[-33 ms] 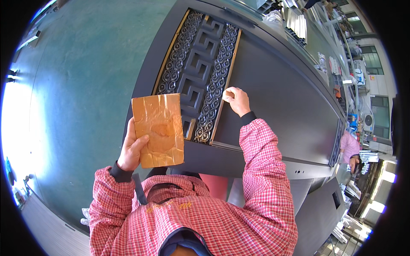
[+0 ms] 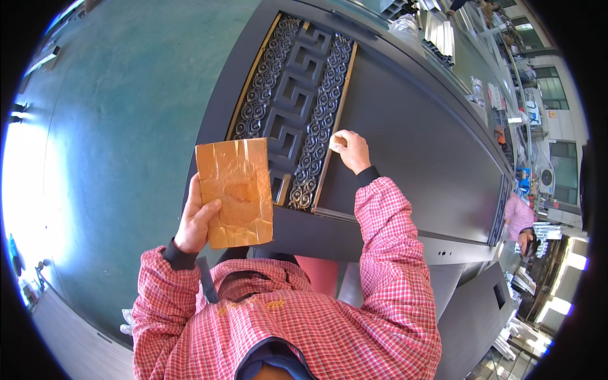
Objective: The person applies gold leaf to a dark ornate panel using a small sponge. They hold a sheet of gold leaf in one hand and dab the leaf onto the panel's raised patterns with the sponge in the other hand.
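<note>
My left hand (image 2: 197, 223) grips a flat rectangular board (image 2: 240, 221) by its left edge, thumb on top. The board looks like cardboard wrapped in shiny copper-brown film, with a darker wet-looking patch in its middle. My right hand (image 2: 352, 152) is closed, its fingertips at a thin gold strip (image 2: 343, 101) on a dark grey door panel (image 2: 405, 139). Whatever those fingers hold, if anything, is too small or hidden to name. Left of the strip run a raised scroll border (image 2: 320, 120) and an angular key-pattern band (image 2: 285, 120). The board covers the lower-left part of this ornament.
The dark panel lies in front of me, with green floor (image 2: 126, 126) to its left. Another person in a pink top (image 2: 519, 215) bends down at the far right. Metal profiles (image 2: 438, 38) are stacked beyond the panel. A grey sheet with a slot (image 2: 472, 316) leans at the lower right.
</note>
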Motion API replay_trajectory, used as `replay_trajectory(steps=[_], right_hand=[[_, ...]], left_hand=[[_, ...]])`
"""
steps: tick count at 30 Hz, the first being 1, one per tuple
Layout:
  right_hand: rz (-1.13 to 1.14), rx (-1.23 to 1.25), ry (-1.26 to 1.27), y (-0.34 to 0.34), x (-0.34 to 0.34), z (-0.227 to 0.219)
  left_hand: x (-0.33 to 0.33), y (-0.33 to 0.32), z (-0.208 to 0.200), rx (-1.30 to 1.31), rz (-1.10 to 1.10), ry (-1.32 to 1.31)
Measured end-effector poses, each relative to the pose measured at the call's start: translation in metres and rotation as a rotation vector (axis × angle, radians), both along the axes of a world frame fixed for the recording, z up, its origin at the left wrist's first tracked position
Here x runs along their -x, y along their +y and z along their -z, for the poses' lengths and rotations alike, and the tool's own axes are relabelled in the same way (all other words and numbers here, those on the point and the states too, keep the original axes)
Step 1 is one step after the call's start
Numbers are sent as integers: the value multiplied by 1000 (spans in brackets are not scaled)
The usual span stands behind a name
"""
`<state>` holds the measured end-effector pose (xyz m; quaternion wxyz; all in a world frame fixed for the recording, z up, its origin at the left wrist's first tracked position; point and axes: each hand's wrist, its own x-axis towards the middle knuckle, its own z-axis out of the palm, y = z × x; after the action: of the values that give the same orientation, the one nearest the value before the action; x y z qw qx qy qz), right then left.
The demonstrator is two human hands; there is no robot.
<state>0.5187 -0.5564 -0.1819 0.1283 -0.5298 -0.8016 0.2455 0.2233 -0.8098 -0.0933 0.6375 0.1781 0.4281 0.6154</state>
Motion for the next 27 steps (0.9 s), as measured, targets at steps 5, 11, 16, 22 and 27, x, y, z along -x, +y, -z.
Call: replay_trajectory(steps=[5,11,16,22,27], right_hand=[[-24,3,12,-43,-5,2],[-28,9,-11,-95,-13,0],[-61,-36,10,-128,-20,-16],[21,-26,417,-156,21,-132],[-285,-148,374,-180,65,-188]], left_hand=[[1,-17,-2,-18,24,1],[0,-31,-5,-29,33,-6],[-1,-38,-12,-23,37,-14],[-11,-34,-17,-42,50,-37],[-20,-27,-15,-85,83,16]])
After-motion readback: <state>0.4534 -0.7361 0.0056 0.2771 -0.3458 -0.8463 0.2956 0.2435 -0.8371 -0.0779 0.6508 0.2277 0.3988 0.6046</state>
